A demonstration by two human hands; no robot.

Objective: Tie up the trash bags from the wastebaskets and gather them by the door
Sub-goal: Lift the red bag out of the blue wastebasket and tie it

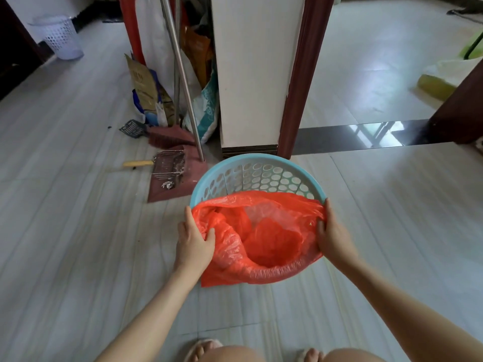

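1. a red trash bag (261, 239) is sitting in a light blue wastebasket (257, 169) on the tiled floor (78, 231), just in front of the person's feet.
2. the bag's mouth is lying open and is covering only the near half of the rim; the far half of the basket, with its round holes, is showing bare.
3. the near edge of the bag is folding over the rim and hanging down outside it, toward the person.
4. the left hand (194, 240) is gripping the bag's left edge at the rim, thumb tucked inside the plastic and fingers curled round the outside.
5. the right hand (333, 232) is holding the right edge at the rim, thumb pressing on the plastic inside; its fingers are lying behind the rim and i cannot tell how they are curling.
6. just behind the basket a white wall end (251, 74) with dark red trim is standing.
7. to the left of it a broom (170, 135) and dustpan (177, 178) are leaning together, with a metal scoop (167, 167) with a yellow handle resting on the pan.
8. printed sacks (149, 92) are standing behind the broom.
9. well apart, at far left, a white wastebasket (61, 37) is standing on the floor.
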